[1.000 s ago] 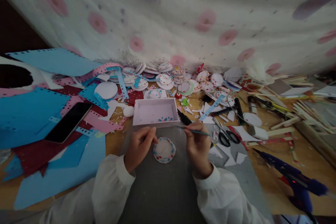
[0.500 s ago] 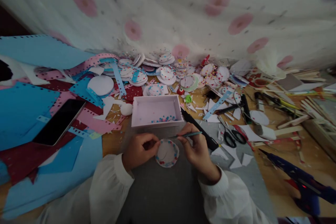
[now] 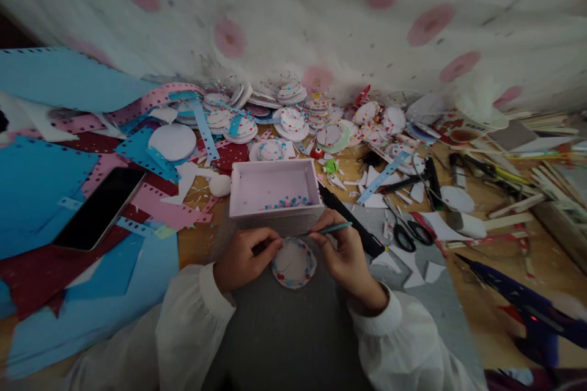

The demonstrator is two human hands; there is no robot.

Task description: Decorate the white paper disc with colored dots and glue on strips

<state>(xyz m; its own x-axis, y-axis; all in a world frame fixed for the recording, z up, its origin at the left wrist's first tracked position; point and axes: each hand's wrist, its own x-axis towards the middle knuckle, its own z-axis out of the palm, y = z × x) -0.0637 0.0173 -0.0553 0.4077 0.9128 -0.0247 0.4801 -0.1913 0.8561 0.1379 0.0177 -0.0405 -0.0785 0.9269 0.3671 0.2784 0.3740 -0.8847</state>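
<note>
Head view: right hand [image 3: 342, 259] grips tweezers [image 3: 340, 226] at the far rim of a disc [image 3: 293, 265] between both hands
Left hand [image 3: 247, 258], fingertips pinched closed beside it, perhaps steadies it; tray [image 3: 270, 183] beyond, likely for reach

- We see a wooden table [image 3: 494, 343], light brown in colour.
- Behind it we have a whitish cloth [image 3: 293, 6], hanging in folds and printed with pink flowers [image 3: 230, 38].
- Our light is rather dim.

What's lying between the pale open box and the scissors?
In the head view, a long black object lies between the box and the scissors.
</note>
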